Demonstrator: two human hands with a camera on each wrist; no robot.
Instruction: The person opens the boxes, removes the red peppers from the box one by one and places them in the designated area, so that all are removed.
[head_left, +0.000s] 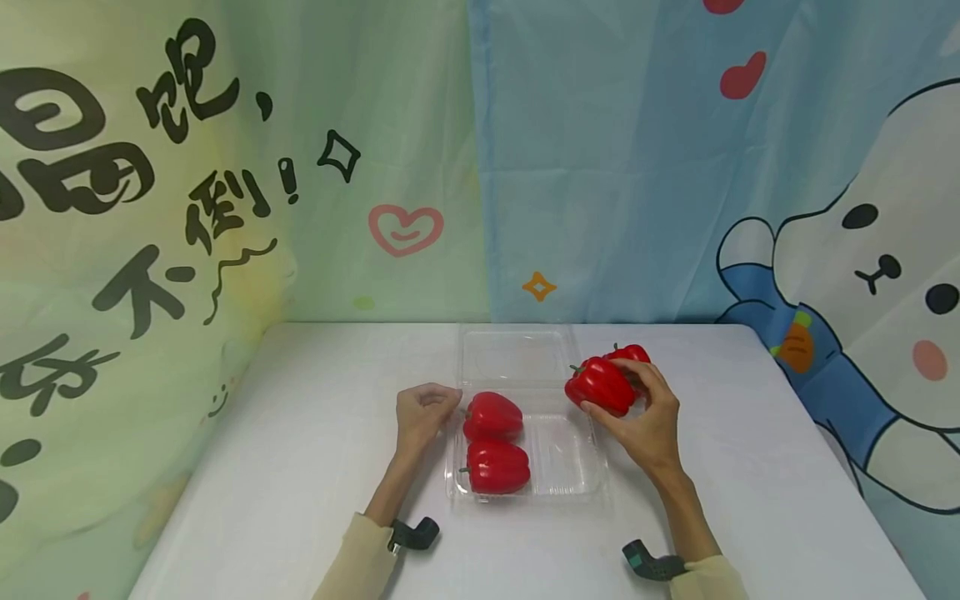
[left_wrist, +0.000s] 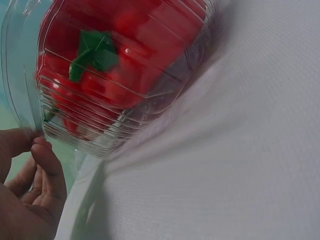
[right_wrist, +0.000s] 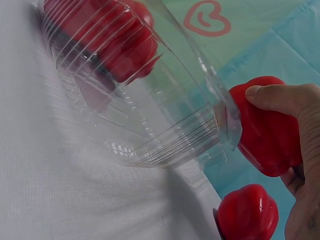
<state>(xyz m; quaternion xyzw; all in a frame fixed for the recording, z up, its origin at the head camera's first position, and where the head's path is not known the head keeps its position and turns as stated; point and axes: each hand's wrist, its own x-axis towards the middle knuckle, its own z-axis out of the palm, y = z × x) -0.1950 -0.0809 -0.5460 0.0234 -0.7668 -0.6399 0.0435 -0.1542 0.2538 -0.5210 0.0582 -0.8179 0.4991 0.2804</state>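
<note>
A clear plastic clamshell box (head_left: 558, 458) lies with its lid (head_left: 517, 354) folded back, away from the person. Two red bell peppers (head_left: 492, 417) (head_left: 498, 467) sit along its left side, stems to the left. My left hand (head_left: 424, 417) pinches the box's rim at the left, thumb against fingertip in the left wrist view. My right hand (head_left: 645, 421) grips a red bell pepper (head_left: 600, 385) beside the box's right rim, thumb on the near side. Behind it, on the table, rests another red bell pepper (right_wrist: 248, 212), partly hidden by the held pepper and hand in the head view.
The white table (head_left: 315, 467) extends on both sides of the box. A printed curtain (head_left: 562, 167) hangs right behind its far edge. Dark wrist cameras (head_left: 415, 534) (head_left: 651, 562) sit on both forearms.
</note>
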